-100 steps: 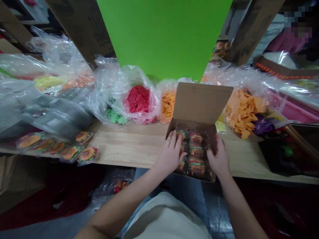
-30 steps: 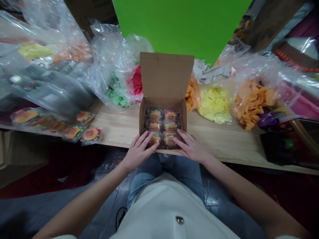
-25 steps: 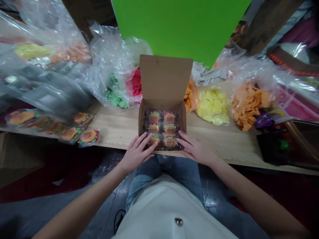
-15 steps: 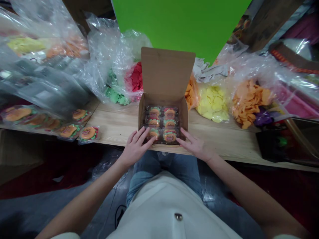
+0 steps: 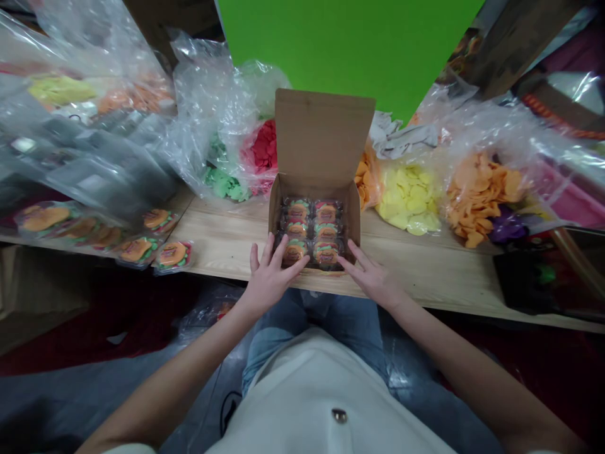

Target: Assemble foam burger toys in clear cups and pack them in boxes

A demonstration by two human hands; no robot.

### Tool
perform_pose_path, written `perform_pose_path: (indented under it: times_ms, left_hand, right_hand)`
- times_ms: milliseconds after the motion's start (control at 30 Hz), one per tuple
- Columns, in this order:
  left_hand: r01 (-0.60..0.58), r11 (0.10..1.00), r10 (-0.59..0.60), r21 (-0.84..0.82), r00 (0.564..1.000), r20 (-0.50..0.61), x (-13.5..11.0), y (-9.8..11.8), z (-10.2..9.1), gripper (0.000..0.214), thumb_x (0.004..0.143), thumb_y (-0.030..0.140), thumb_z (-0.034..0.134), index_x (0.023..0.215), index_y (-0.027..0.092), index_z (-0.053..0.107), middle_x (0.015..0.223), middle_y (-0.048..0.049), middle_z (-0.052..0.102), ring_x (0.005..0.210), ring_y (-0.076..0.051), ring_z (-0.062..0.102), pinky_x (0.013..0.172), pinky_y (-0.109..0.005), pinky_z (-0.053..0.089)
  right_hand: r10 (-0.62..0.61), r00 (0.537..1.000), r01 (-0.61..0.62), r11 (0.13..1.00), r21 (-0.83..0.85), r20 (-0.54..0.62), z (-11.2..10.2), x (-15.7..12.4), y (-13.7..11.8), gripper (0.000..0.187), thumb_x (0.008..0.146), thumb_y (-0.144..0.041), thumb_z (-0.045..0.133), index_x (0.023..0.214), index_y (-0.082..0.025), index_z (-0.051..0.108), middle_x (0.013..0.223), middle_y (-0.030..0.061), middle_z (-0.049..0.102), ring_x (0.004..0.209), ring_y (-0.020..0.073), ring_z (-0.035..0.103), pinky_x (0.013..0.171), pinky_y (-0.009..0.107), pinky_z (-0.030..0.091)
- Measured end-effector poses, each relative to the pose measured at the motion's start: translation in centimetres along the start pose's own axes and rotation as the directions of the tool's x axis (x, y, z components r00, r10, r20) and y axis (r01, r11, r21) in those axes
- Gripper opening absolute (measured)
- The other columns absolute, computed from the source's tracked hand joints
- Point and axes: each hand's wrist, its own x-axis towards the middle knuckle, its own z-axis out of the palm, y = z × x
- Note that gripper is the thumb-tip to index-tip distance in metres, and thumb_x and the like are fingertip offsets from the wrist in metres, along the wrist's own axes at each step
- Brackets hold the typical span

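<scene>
An open cardboard box (image 5: pixel 324 135) stands on the wooden table, its lid raised at the back. Inside, small toy burgers in clear plastic cases (image 5: pixel 326 253) sit in two columns, several in all. My left hand (image 5: pixel 270 277) is at the box's front left corner, fingers spread, the tips over the rim and the nearest left case. At the front right corner is my right hand (image 5: pixel 374 280), its fingers apart and the tips by the front right case and the side wall. Whether the fingertips press on the cases I cannot tell. Neither hand grips anything.
More cased burgers (image 5: pixel 172 255) lie along the table's left front edge, beside stacked clear plastic cases (image 5: pixel 108 170). Bags of green (image 5: pixel 227 183), red (image 5: pixel 263 148), yellow (image 5: pixel 410 195) and orange (image 5: pixel 482 195) pieces line the back. A green panel (image 5: pixel 350 44) rises behind the box.
The view has shifted slightly, so the box and table appear a little further right. My left hand's fingers have spread a bit more at the front left corner; my right hand stays at its corner.
</scene>
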Motion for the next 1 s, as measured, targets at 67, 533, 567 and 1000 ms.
perform_pose_path:
  times_ms: [67,533,567,1000]
  left_hand:
    - [-0.035,0.999,0.035,-0.012,0.999,-0.028,0.0,-0.4,0.4,0.043,0.082,0.03,0.055,0.124,0.038,0.048,0.144,-0.0087,0.029,0.134,-0.033,0.017,0.103,-0.062,0.014]
    - [-0.223,0.949,0.214,-0.224,0.975,-0.066,0.6,-1.3,2.0,0.028,0.085,0.025,0.051,0.112,0.024,0.058,0.12,-0.0064,0.057,0.116,-0.02,0.048,0.097,-0.038,0.04]
    - [-0.222,0.949,0.212,-0.226,0.975,-0.066,0.7,-1.3,2.0,0.027,0.085,0.024,0.051,0.111,0.024,0.058,0.119,-0.0066,0.057,0.115,-0.02,0.048,0.096,-0.038,0.041]
    - [-0.266,0.935,0.253,-0.232,0.964,-0.088,0.5,-1.9,0.6,0.043,0.081,0.036,0.055,0.122,0.021,0.051,0.122,-0.0096,0.055,0.12,-0.022,0.044,0.102,-0.04,0.033]
  right_hand:
    - [0.021,1.0,-0.021,1.0,0.01,-0.011,-0.1,0.1,-0.2,0.058,0.085,-0.008,0.041,0.139,-0.025,0.027,0.147,0.0119,0.006,0.123,0.0259,0.041,0.087,0.036,0.05]
    - [0.009,0.985,0.0,0.998,0.056,-0.17,0.6,0.9,0.0,0.048,0.084,-0.019,0.052,0.131,-0.026,0.042,0.148,0.0087,0.017,0.119,0.026,0.046,0.091,0.04,0.048]
    - [0.016,0.987,-0.007,0.998,0.058,-0.159,0.6,1.0,0.1,0.046,0.084,-0.018,0.05,0.129,-0.026,0.044,0.148,0.008,0.017,0.119,0.0262,0.046,0.09,0.04,0.049]
    - [0.009,0.989,-0.004,0.999,0.037,-0.15,0.1,-0.8,-1.2,0.031,0.081,-0.014,0.053,0.112,-0.015,0.055,0.137,0.0178,0.039,0.123,0.0265,0.04,0.092,0.043,0.045]
